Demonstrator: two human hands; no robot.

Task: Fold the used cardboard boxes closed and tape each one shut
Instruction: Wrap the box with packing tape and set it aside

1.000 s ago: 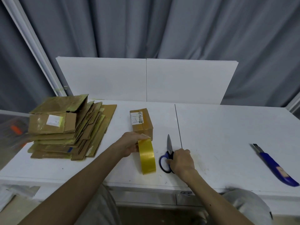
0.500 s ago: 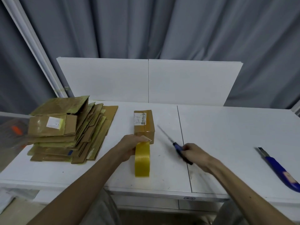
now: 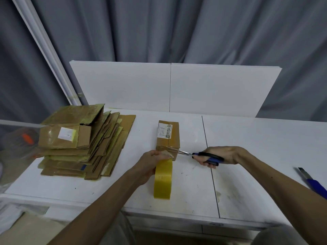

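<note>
The left hand (image 3: 152,162) grasps the yellow tape roll (image 3: 163,179) while the right hand (image 3: 217,155) grips scissors (image 3: 194,154) at the box (image 3: 168,137).

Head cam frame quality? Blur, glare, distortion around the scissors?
Head view: wide-angle distortion, the white post at left leans hard; light even, shadows faint; mild sheen on the taped cardboard stack; scissors blades thin and soft against the box, so the cut point is hard to resolve.

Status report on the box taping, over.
Left hand holds tape roll before the box. Right hand grips scissors, blades at the box's near end. Nothing blocking.
</note>
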